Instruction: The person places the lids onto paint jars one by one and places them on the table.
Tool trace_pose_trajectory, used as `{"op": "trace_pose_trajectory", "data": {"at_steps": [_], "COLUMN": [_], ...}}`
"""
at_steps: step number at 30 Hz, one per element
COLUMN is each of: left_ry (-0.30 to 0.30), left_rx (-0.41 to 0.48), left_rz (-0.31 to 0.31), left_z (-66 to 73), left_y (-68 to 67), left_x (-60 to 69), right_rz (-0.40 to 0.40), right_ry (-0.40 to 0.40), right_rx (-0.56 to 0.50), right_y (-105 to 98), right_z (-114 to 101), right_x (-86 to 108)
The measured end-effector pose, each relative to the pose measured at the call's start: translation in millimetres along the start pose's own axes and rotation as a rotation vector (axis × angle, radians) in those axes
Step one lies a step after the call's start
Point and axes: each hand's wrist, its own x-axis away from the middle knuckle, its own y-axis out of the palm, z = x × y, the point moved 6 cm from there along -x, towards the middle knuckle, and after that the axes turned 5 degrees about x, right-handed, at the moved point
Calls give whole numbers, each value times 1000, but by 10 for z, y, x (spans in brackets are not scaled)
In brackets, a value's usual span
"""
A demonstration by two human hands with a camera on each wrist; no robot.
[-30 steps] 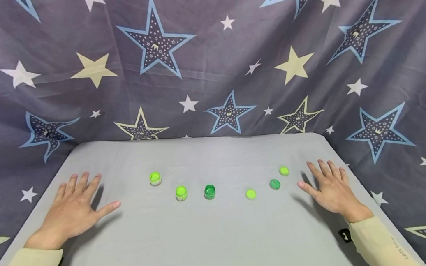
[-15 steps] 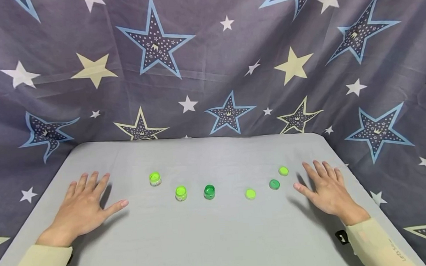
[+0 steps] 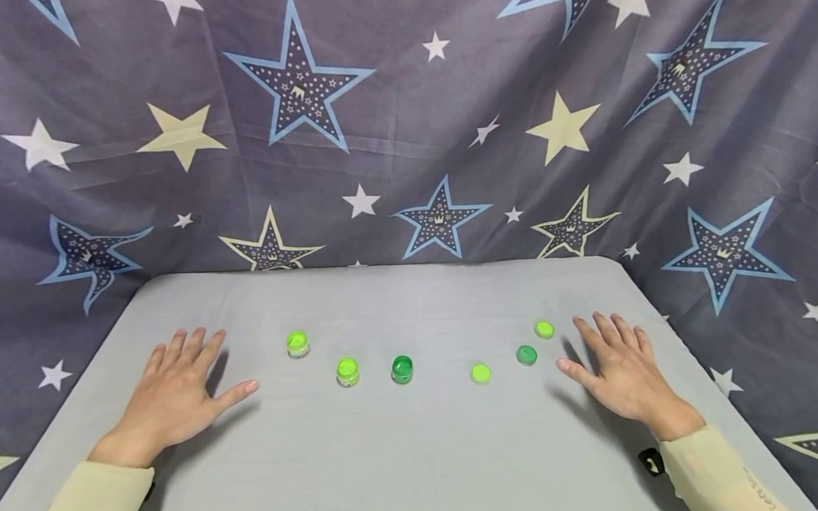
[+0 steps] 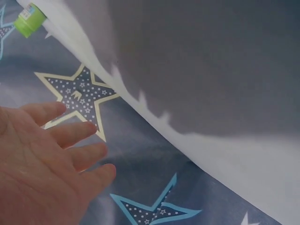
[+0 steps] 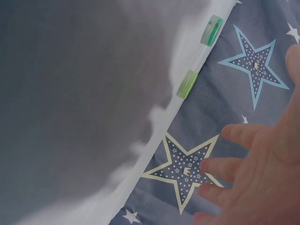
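My left hand (image 3: pixel 177 398) hovers over the left side of the table, fingers spread, holding nothing. Nearest to it is a small light-green paint jar (image 3: pixel 297 344), lidless; in the left wrist view a light-green jar (image 4: pixel 29 20) shows at the top left corner. A second light-green jar (image 3: pixel 347 372) and a dark-green jar (image 3: pixel 402 369) stand uncapped near the middle. On the right, my right hand (image 3: pixel 620 375) hovers with straight, spread fingers, also holding nothing. Close to it lie a dark-green lid (image 3: pixel 526 355) and a light-green lid (image 3: pixel 544 329). Another light-green lid (image 3: pixel 480 373) lies further left.
A pale grey cloth covers the table (image 3: pixel 423 460). Behind and beside it hangs a dark curtain (image 3: pixel 386 130) printed with stars. A small black object (image 3: pixel 651 462) shows by the right sleeve cuff.
My left hand has drifted to the right and my right hand slightly to the left, both inward over the table. The jars and lids have stayed in place.
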Motion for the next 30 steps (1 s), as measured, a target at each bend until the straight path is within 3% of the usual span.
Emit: {"op": "trace_pose_trajectory", "data": {"at_steps": [17, 30], "left_ry": [57, 112], "left_rx": [36, 40], "left_rz": [9, 69], "left_z": [197, 336], "left_y": [52, 50], "left_x": [-106, -218], "right_rz": [20, 71], "right_ry": [-45, -87], "right_rx": [-25, -64], "right_y": [21, 19], "right_z": [-192, -339], "right_x": [32, 47]}}
